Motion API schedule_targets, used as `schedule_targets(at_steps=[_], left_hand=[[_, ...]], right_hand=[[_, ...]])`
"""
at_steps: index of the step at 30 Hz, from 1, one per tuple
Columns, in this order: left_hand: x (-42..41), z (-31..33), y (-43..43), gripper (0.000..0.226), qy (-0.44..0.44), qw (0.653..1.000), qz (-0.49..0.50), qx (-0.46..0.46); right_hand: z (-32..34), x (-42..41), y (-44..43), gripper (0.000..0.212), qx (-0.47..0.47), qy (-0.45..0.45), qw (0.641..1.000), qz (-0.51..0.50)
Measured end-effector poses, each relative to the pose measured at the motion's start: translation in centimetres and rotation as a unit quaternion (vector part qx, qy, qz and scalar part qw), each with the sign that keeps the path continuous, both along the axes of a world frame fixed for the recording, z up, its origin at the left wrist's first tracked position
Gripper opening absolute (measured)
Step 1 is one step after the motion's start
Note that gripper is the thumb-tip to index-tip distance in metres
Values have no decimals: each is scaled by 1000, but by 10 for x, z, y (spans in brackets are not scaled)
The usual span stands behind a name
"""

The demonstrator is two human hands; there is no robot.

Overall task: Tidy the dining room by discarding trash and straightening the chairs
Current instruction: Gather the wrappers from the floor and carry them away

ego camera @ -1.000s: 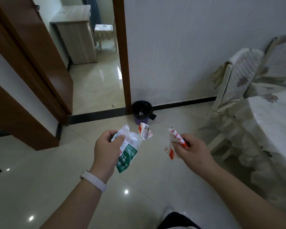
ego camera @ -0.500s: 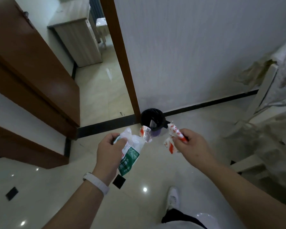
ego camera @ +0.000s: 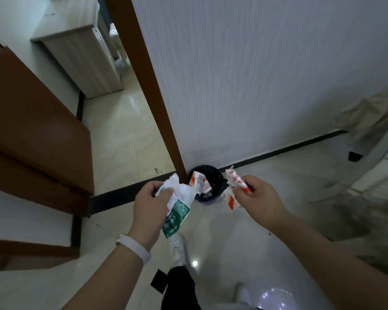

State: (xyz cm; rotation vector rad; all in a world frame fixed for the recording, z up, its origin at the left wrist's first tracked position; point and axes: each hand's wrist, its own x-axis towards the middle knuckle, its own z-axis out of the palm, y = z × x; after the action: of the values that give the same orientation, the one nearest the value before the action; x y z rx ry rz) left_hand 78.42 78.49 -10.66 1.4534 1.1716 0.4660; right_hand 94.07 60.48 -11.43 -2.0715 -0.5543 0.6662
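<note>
The left hand (ego camera: pixel 151 203) grips a green-and-white wrapper (ego camera: pixel 177 211) hanging lengthwise down toward the floor, with a small red-and-white packet (ego camera: pixel 198 182) sticking up toward the wall. The right hand (ego camera: pixel 259 198) pinches red-and-white wrappers (ego camera: pixel 233 189) angled up-left. Between and beyond both hands, a black-lined trash bin (ego camera: pixel 207 175) stands against the wall beside the brown door frame (ego camera: pixel 148 86); its contents are unclear.

Left hand (ego camera: pixel 149 203) clenched, right hand (ego camera: pixel 259 199) pinching, forearms extended
</note>
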Motion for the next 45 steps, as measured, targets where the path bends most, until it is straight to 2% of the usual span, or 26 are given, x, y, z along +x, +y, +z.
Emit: schedule_targets(at_steps=[3,6,10,14,17,20,23,32,34,38,41,45], left_hand=[[24,-19,52,7,-14,1000,-13,-14],[48,-38,105,10,-18,999,-27,-31],[72,-65,172,10,-20,997,-53,-47],[100,-101,217,4,2,996,-50,-75],[125,-132,240,12,10,995,-38,-94],[149,-171,251,20,29,994,-56,-92],[172,-226,251,17,58,990,-85,-92],[232,-459,236,12,102,985,-31,-136],[239,-513,230,14,127,984,-34,-117],[250,-606,223,18,158,984,-85,-11],[263,-654,226,22,147,983,-109,30],[272,-694,229,18,120,972,-195,45]], right_hand=[[-6,11,41,18,-42,-25,999,3],[-14,24,83,19,-62,-18,998,-27],[-32,37,144,20,-105,-13,994,-15],[-63,53,195,18,-100,-7,994,-43],[-101,70,220,19,-98,4,993,-65],[-152,92,234,19,-109,17,992,-59],[-214,117,240,17,-124,27,991,-48],[-440,178,244,6,-153,30,987,-30],[-491,183,245,4,-161,27,986,-29],[-582,189,248,8,-186,-8,982,8],[-638,197,247,15,-208,-42,976,41],[-692,204,241,33,-226,-145,959,95]])
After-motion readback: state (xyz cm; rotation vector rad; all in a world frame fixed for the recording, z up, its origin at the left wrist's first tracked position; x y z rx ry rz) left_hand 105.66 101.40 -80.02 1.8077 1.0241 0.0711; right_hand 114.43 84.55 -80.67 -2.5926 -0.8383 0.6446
